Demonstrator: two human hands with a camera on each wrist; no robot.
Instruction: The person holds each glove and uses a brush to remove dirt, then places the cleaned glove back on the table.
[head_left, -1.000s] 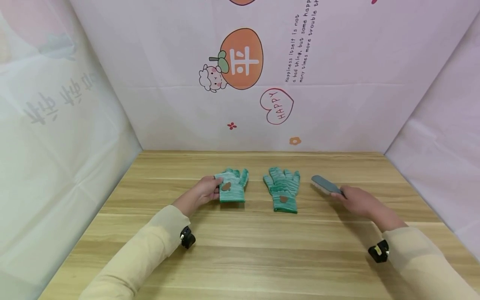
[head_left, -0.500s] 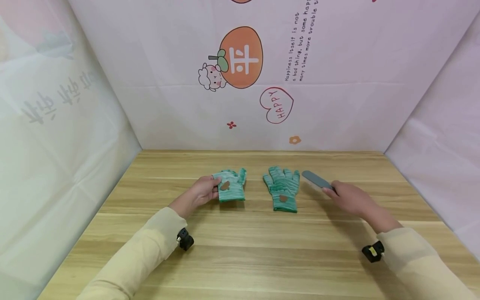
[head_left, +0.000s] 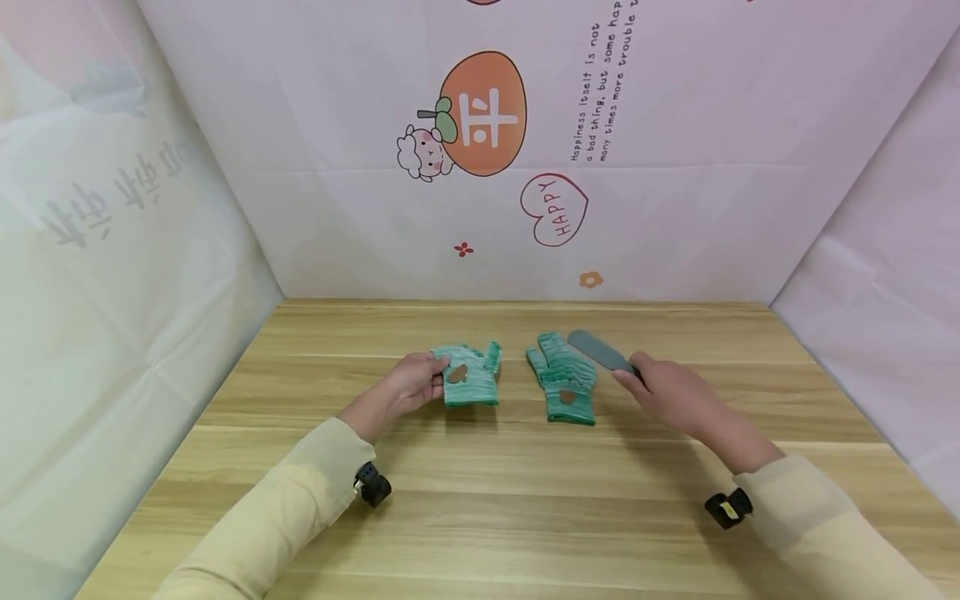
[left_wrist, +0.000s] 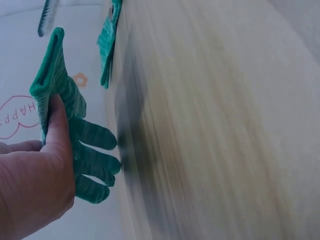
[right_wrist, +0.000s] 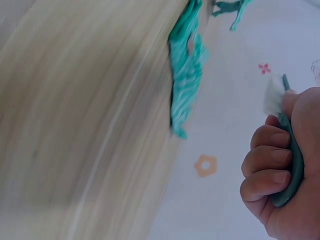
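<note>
My left hand (head_left: 408, 382) pinches the side of a green knitted glove (head_left: 471, 382) with a brown patch near its cuff. In the left wrist view this glove (left_wrist: 92, 135) is held off the table, its fingers pointing toward the wood. My right hand (head_left: 671, 396) grips the handle of a grey-blue brush (head_left: 596, 348). White bristles (right_wrist: 272, 95) show on the brush in the right wrist view, where my fingers (right_wrist: 270, 157) curl round the handle. A second, matching glove (head_left: 567, 383) lies flat on the table, and the brush head overlaps its fingers in the head view.
The wood-grain table (head_left: 480, 500) meets a white printed backdrop (head_left: 360, 225) at its far edge. White sheets hang along the left side (head_left: 127, 317) and right side (head_left: 885, 250). A dark camera is strapped to each wrist.
My right hand has carried the brush leftward, from beside the lying glove to over its fingers. The glove in my left hand has shifted slightly, while the lying glove has stayed put.
</note>
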